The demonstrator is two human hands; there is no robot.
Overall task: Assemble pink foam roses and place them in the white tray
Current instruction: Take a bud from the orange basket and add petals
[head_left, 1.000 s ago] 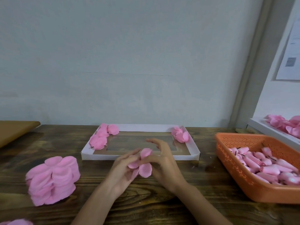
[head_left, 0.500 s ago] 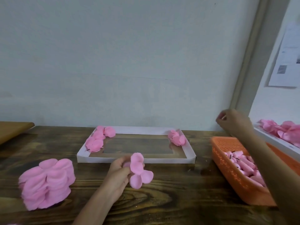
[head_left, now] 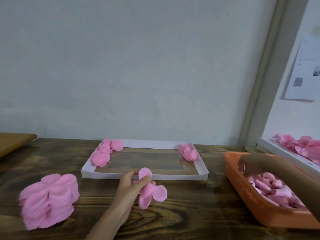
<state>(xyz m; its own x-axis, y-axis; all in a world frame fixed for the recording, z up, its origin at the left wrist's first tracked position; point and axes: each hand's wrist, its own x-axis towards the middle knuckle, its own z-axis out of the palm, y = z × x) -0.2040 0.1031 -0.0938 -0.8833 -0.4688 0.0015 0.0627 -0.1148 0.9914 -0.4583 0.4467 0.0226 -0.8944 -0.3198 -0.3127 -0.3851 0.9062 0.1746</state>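
Brown board [head_left: 15, 142] lay at the table's [head_left: 190, 215] far left corner, cut off by the frame. Near the front left edge stood one stack of pink petals [head_left: 49, 200], too blurred to count.

At the middle of the back edge lay the white tray [head_left: 143, 177], with wood showing through its bottom. It held two groups of roses. The left cluster [head_left: 103, 154] filled its far left corner, its blooms too merged to count. A single rose [head_left: 187, 152] sat in its far right corner.

Just before the tray's front rim the left hand [head_left: 129, 186] had fingers and thumb curled round a petal piece [head_left: 150, 189]. Three lobes stuck out and the hand hid the centre.

Along the right edge sat one orange basket [head_left: 242, 189], cut off at the frame and heaped with buds [head_left: 270, 189]. The right hand [head_left: 251, 164] reached into its far end, fingers pointing down. Blur and shadow hid whether they pinched anything, and the forearm covered part of the basket.

Behind it a second tray [head_left: 285, 154], also cut off, carried a pile of blooms [head_left: 303, 146]. One paper [head_left: 303, 71] hung on the wall, its print unreadable.
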